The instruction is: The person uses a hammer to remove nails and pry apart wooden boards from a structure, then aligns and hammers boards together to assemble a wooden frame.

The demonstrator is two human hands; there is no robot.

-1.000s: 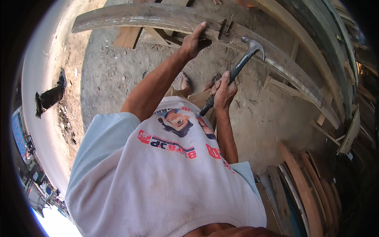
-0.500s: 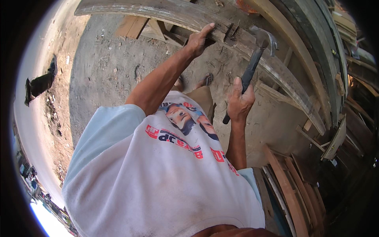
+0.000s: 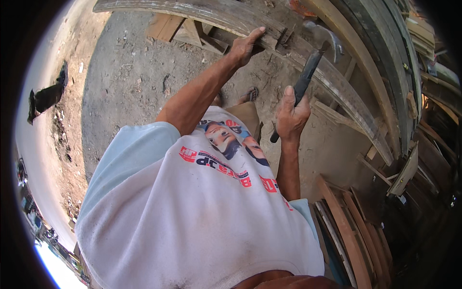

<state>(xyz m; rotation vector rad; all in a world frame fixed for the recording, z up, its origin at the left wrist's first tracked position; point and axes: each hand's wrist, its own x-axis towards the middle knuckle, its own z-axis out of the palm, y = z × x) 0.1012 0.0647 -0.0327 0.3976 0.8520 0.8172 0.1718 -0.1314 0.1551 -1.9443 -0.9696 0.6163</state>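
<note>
A claw hammer (image 3: 309, 72) is in my right hand (image 3: 292, 115), its dark handle wrapped by my closed fingers. The steel head is raised over the long, weathered wooden plank (image 3: 207, 13), and I cannot tell whether it touches the wood. My left hand (image 3: 246, 47) grips the near edge of this plank, thumb lying along the top and the other fingers mostly hidden beneath. Just right of that thumb, a notch with splintered wood (image 3: 283, 37) breaks the plank's surface.
Short wooden boards (image 3: 163, 26) support the plank at left. More long beams (image 3: 358, 43) lie beyond it on the right. Leaning boards (image 3: 346, 226) stand near my right side. Dirt ground (image 3: 130, 72) with debris stretches left; a dark object (image 3: 48, 98) lies there.
The hammer's head has tipped slightly up and away from the plank. My left hand keeps its hold, and the whole view has shifted a little.
</note>
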